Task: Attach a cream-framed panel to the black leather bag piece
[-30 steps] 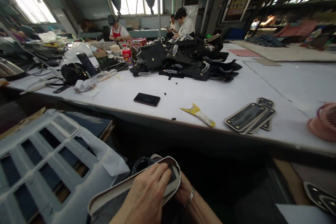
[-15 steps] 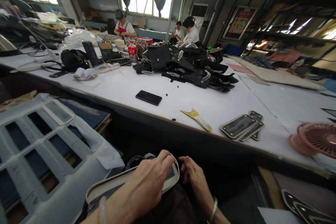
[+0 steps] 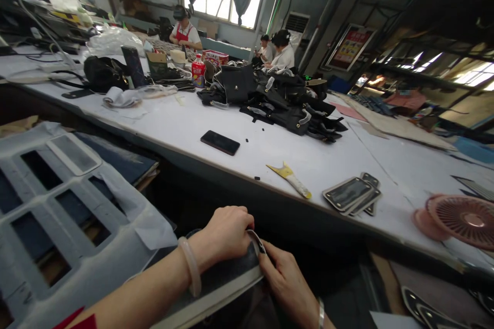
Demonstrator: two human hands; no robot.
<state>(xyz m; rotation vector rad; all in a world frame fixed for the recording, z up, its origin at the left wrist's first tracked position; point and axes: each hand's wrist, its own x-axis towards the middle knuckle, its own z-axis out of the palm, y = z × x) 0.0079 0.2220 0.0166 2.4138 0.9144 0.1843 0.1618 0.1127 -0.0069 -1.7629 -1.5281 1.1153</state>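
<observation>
A dark piece with a pale edge strip [image 3: 216,300] lies over my lap at the bottom centre. My left hand [image 3: 227,231], with a pale bangle at its wrist, is closed on the far end of this piece. My right hand [image 3: 283,272], wearing a silver bracelet, pinches the same piece at its right corner, close beside my left fingers. The near ends of the strip run out under my left forearm.
On the white table [image 3: 173,128] are a phone [image 3: 219,142], a yellow-handled tool [image 3: 291,180], stacked dark plates [image 3: 353,194], a pink fan [image 3: 459,218] and black bags [image 3: 270,95]. A pale cut-out sheet [image 3: 127,236] lies left. People sit farther back.
My left hand has turned over and moved slightly up on the piece. My right hand, apart from it before, now grips its corner. The piece has tilted, and the view has shifted a little.
</observation>
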